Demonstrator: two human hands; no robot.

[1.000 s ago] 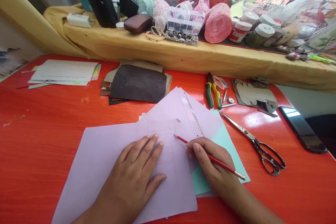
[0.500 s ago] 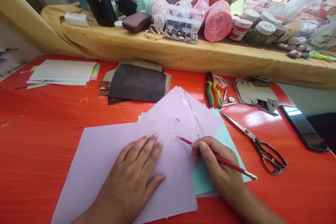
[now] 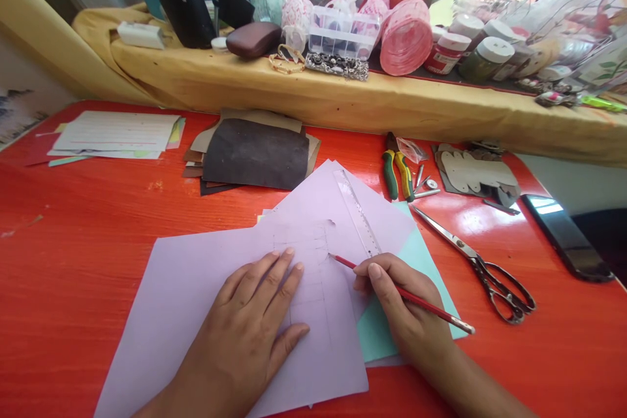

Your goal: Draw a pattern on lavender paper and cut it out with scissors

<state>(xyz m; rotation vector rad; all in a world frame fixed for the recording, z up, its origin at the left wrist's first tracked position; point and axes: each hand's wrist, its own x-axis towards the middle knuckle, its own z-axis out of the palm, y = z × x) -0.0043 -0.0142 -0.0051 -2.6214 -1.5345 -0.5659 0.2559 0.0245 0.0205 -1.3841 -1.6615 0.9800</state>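
Red pencil [image 3: 431, 307], one, in right fingers [image 3: 392, 266]

Bright lt, glare on tbl [image 3: 563, 353]

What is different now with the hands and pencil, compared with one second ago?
The right hand and its red pencil have shifted slightly rightward. Nothing was taken up or let go. The left hand still rests on the purple sheet; ruler and scissors lie as before.

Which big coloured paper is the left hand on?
The front purple sheet, the one with drawn lines. The left hand isn't on the purple sheet behind, where the ruler lies, or the turquoise sheet.
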